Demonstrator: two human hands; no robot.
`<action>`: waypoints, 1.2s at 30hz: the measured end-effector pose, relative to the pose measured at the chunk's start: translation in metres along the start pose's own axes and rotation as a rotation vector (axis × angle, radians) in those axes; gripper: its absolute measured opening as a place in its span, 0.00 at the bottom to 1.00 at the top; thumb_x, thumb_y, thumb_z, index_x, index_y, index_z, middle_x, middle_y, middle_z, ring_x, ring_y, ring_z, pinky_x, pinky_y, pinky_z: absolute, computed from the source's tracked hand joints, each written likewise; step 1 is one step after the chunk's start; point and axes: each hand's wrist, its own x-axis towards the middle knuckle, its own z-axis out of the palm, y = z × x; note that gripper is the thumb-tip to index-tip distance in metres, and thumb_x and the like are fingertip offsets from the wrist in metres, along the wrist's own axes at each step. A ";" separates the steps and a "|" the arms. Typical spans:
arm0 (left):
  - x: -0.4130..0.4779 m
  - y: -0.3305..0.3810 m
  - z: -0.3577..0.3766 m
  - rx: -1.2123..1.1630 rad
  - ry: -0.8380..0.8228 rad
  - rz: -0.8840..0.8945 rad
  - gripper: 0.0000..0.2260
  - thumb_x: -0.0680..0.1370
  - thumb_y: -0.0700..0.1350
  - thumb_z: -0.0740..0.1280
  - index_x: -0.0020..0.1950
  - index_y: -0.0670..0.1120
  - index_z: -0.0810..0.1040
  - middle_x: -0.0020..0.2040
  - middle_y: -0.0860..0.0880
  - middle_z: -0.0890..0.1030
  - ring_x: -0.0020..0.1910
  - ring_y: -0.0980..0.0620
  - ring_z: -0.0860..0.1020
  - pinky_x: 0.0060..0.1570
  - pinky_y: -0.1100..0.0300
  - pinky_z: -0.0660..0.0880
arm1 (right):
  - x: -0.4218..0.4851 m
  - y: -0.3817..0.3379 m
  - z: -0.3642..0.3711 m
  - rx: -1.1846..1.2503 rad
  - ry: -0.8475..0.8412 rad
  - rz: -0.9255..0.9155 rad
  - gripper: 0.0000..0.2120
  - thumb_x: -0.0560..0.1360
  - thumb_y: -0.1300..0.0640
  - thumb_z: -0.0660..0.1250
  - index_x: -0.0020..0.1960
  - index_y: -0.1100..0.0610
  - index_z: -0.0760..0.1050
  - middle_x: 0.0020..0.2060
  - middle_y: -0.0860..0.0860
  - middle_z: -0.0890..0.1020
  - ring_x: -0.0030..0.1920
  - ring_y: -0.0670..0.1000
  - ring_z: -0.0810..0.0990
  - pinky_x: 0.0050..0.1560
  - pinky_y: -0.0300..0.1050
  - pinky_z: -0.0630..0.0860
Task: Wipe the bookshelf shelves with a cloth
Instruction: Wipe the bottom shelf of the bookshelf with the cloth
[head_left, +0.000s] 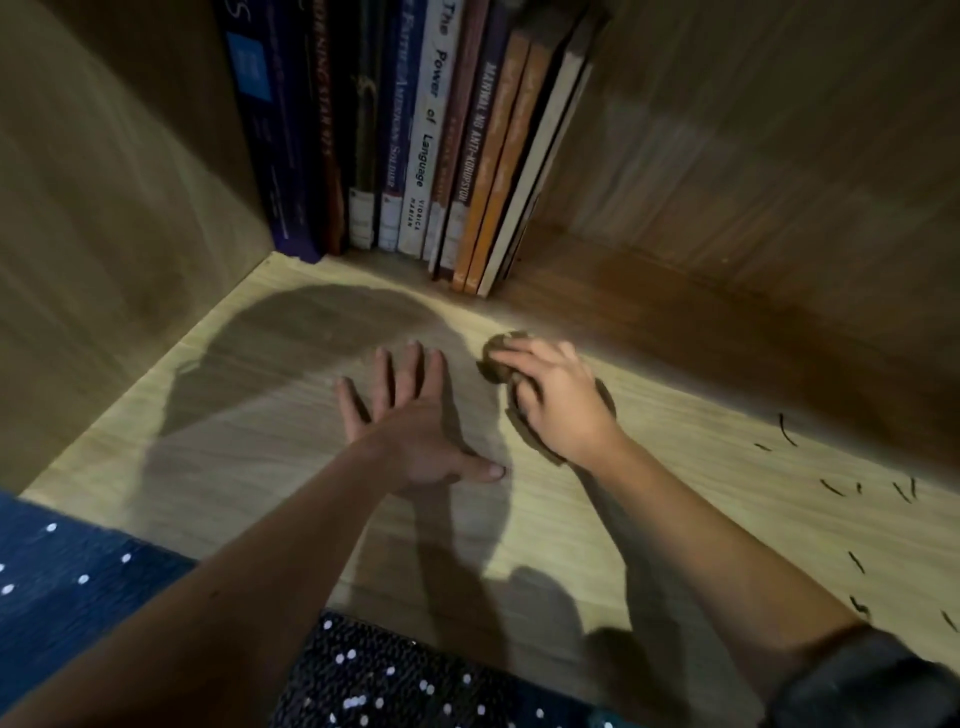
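A light wooden shelf board (270, 447) fills the view, inside a bookshelf compartment. My right hand (558, 397) holds a bunched brown cloth (496, 358) down on the board, fingers curled over it; most of the cloth is hidden under the hand. My left hand (415, 415) lies flat on the board just left of it, fingers spread and straight, holding nothing.
A row of upright books (415, 135) stands at the back of the shelf, the rightmost ones leaning. Wooden side walls close in on the left (104, 208) and at the back right (753, 156). Several small dark bits of debris (831, 488) lie on the board at right.
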 end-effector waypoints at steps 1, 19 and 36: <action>0.000 0.000 0.000 -0.001 0.000 0.007 0.58 0.64 0.68 0.69 0.75 0.51 0.30 0.73 0.50 0.27 0.71 0.46 0.26 0.68 0.38 0.31 | -0.003 0.011 -0.006 0.004 0.014 0.000 0.19 0.74 0.65 0.60 0.62 0.53 0.76 0.62 0.51 0.76 0.61 0.57 0.70 0.61 0.52 0.67; -0.002 0.000 -0.001 -0.004 0.041 0.021 0.58 0.64 0.67 0.70 0.75 0.49 0.31 0.74 0.48 0.28 0.72 0.43 0.28 0.68 0.37 0.32 | -0.049 -0.020 -0.003 0.031 0.009 0.008 0.16 0.72 0.62 0.60 0.57 0.54 0.79 0.57 0.50 0.80 0.56 0.58 0.75 0.56 0.54 0.71; -0.002 -0.003 0.001 -0.012 0.043 0.053 0.59 0.64 0.67 0.70 0.75 0.49 0.31 0.74 0.47 0.28 0.72 0.44 0.28 0.68 0.36 0.32 | -0.009 -0.010 -0.002 -0.055 0.015 0.225 0.18 0.77 0.62 0.57 0.65 0.52 0.72 0.64 0.50 0.73 0.63 0.56 0.67 0.64 0.52 0.63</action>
